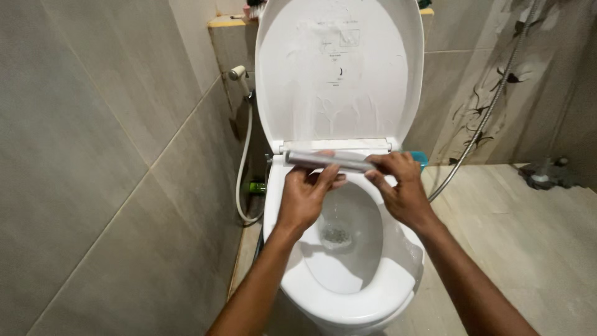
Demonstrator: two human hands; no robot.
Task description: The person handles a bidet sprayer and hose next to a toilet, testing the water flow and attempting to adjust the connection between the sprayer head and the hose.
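A slim grey rod is held level between both hands over the back of the open toilet bowl, the left hand closed under its left part with fingers curled up around it, the right hand pinching its right end. It is judged stiff, light and possibly slick, since it seems wet, though blur leaves this uncertain; the ends are best gripped. Beyond the hands the raised lid is seen, and left of the left hand a spray hose.
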